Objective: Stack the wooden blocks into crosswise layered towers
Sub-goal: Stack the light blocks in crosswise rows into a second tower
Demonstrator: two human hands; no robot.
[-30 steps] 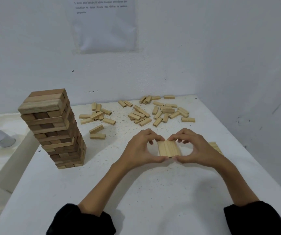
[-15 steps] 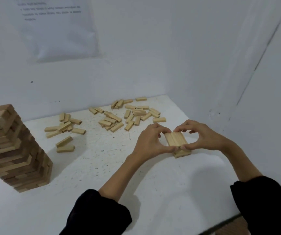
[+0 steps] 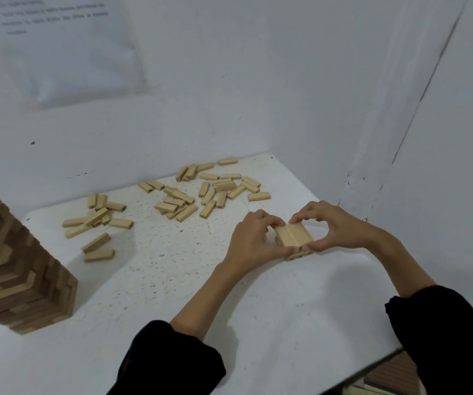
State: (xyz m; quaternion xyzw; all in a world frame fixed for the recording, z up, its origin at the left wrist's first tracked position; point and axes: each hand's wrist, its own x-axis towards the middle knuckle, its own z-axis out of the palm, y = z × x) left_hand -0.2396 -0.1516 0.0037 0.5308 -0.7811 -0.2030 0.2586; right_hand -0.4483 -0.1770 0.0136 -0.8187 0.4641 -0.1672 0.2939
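A tall tower of wooden blocks [image 3: 16, 266], laid in crosswise layers of mixed light and darker wood, stands at the left edge of a white speckled table [image 3: 172, 309], partly cut off by the frame. On the wall above it hangs a sheet of paper [image 3: 67, 47] whose print is too blurred to read. Further right, toward the back of the table, loose blocks [image 3: 98, 218] lie scattered in a small cluster, and a larger scatter of blocks [image 3: 215, 189] lies near the far corner. Right of centre, the left hand [image 3: 254, 240] reaches in from a black sleeve [image 3: 169, 363], with its fingers curled against the left side of a low stack [image 3: 301, 255] and its thumb along the near edge. That stack sits on the table near the right-hand wall, well apart from the tower. Its top layer [image 3: 293, 236] is three pale blocks set side by side, lying across the layer beneath. The right hand [image 3: 332, 226], also from a black sleeve [image 3: 457, 337], mirrors the left: the forefinger curls to the far edge and the thumb presses the near edge, so both hands pinch the top layer between them, thumb tips almost meeting.
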